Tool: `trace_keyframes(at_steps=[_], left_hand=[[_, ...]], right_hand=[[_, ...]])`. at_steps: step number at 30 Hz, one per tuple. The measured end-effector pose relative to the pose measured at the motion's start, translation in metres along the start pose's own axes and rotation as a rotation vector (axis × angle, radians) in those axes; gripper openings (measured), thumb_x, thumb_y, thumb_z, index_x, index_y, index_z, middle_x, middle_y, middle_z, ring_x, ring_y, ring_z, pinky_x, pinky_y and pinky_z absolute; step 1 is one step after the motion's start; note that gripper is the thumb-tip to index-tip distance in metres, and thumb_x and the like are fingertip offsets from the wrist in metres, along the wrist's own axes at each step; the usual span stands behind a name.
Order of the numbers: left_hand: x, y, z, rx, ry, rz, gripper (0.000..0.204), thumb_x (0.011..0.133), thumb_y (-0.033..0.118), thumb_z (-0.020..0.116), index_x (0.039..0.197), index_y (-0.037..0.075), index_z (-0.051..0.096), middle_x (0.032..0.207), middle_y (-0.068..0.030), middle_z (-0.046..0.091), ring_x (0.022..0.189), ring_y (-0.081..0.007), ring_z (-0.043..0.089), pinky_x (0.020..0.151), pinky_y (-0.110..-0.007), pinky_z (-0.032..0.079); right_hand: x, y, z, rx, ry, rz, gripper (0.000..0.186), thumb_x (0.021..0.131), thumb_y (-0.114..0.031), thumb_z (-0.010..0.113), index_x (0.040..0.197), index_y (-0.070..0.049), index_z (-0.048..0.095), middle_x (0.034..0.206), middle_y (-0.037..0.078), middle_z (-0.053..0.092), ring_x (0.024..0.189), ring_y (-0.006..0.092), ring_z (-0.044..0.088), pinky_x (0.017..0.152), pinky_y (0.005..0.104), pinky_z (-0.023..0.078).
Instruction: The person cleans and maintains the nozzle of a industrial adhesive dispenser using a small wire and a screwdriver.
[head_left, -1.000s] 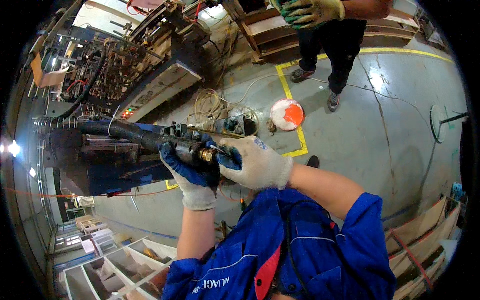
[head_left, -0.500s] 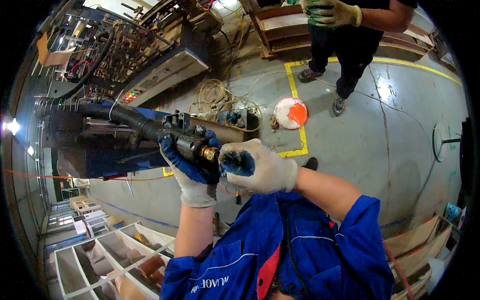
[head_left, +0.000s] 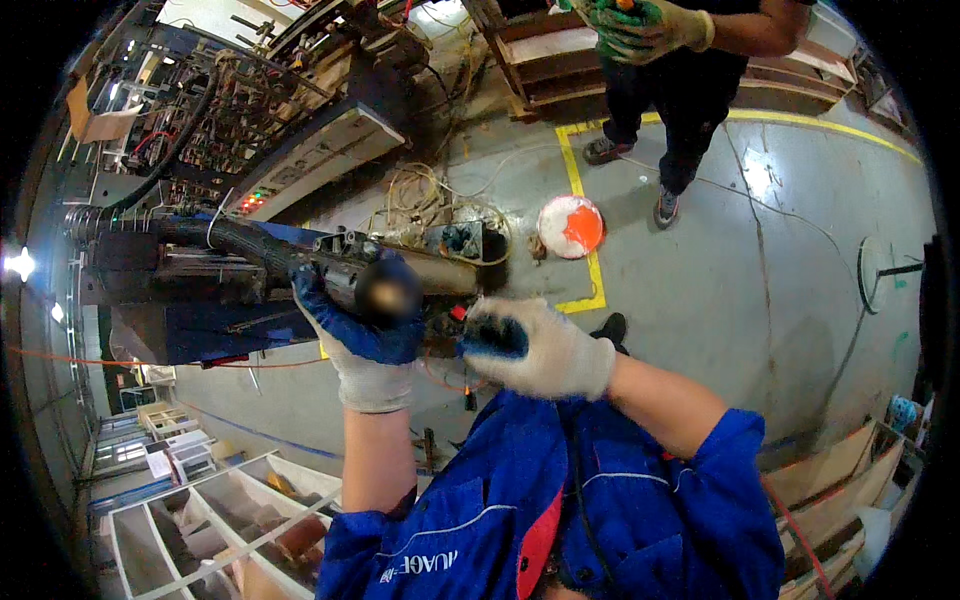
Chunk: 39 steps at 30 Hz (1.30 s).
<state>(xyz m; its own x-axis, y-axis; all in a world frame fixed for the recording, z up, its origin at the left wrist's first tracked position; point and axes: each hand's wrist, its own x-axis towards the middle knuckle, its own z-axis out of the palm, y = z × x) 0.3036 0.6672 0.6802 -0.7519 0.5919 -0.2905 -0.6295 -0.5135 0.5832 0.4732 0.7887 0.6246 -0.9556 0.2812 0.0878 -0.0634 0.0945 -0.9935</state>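
My left hand [head_left: 365, 345], in a white glove with a dark blue coated palm, is wrapped round the black cylindrical end piece [head_left: 343, 281] of a thick black hose [head_left: 235, 240]. A blurred patch covers the right end of this piece, where a brass-coloured spot [head_left: 385, 295] shows. To the right of it and apart from it, my right hand [head_left: 535, 350] wears a matching glove with its fingers curled closed. A small red thing [head_left: 458, 312] shows at its fingertips; I cannot make out whether it is held.
Machinery with a lit panel [head_left: 253, 202] stands at the far left. A round white lid with an orange patch [head_left: 571, 227] lies on the floor near coiled pale hose [head_left: 415, 190]. A co-worker in gloves [head_left: 655, 25] stands at the far right. White divided shelving [head_left: 215, 515] is near left.
My right hand has moved right, away from the brass fitting on the hose end. A red bit now shows at its fingertips. My left hand still grips the end piece.
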Motion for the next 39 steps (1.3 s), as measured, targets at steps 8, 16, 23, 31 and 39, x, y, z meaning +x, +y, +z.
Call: trace_keyframes(at_steps=[8, 16, 23, 31, 39], left_hand=[[-0.014, 0.011, 0.027, -0.021, 0.088, 0.012, 0.056, 0.087, 0.05, 0.067, 0.115, 0.002, 0.059, 0.104, -0.0167, 0.067, 0.093, -0.0294, 0.067, 0.086, -0.039, 0.06], [-0.014, 0.009, 0.046, 0.06, 0.12, 0.11, 0.058, 0.085, 0.054, 0.068, 0.112, 0.004, 0.06, 0.101, -0.0142, 0.068, 0.087, -0.0271, 0.069, 0.079, -0.039, 0.062], [-0.011, 0.011, 0.045, -0.059, 0.107, 0.019, 0.064, 0.086, 0.059, 0.065, 0.111, 0.001, 0.059, 0.098, -0.0158, 0.068, 0.084, -0.027, 0.068, 0.076, -0.038, 0.06], [-0.004, 0.0, 0.049, 0.084, 0.228, 0.142, 0.067, 0.087, 0.062, 0.062, 0.11, -0.001, 0.06, 0.096, -0.0154, 0.065, 0.086, -0.0266, 0.063, 0.078, -0.035, 0.056], [0.006, 0.005, 0.025, -0.033, -0.008, -0.035, 0.07, 0.085, 0.062, 0.063, 0.113, -0.001, 0.059, 0.1, -0.0155, 0.064, 0.089, -0.028, 0.064, 0.083, -0.039, 0.057]], right_hand=[[-0.06, 0.08, 0.022, 0.639, -0.02, 0.713, 0.032, 0.096, -0.028, 0.061, 0.116, -0.003, 0.065, 0.091, 0.003, 0.067, 0.083, 0.0136, 0.058, 0.077, 0.0318, 0.048], [-0.051, 0.026, -0.002, -0.015, 0.116, 0.077, 0.03, 0.095, -0.024, 0.06, 0.114, -0.001, 0.065, 0.092, 0.025, 0.068, 0.088, 0.0362, 0.069, 0.08, 0.0395, 0.053], [-0.022, -0.064, -0.007, 0.394, -0.036, 0.084, 0.031, 0.095, -0.021, 0.06, 0.117, 0.0, 0.063, 0.097, 0.02, 0.068, 0.089, 0.0287, 0.067, 0.08, 0.0354, 0.053], [-0.026, -0.079, -0.005, 0.46, 0.022, 0.151, 0.027, 0.095, -0.019, 0.058, 0.114, 0.0, 0.063, 0.095, 0.019, 0.068, 0.084, 0.0238, 0.066, 0.078, 0.0365, 0.052], [-0.008, -0.089, -0.013, 0.589, -0.084, 0.452, 0.028, 0.098, -0.023, 0.053, 0.107, 0.0, 0.067, 0.08, 0.011, 0.066, 0.074, 0.015, 0.06, 0.07, 0.033, 0.051]])
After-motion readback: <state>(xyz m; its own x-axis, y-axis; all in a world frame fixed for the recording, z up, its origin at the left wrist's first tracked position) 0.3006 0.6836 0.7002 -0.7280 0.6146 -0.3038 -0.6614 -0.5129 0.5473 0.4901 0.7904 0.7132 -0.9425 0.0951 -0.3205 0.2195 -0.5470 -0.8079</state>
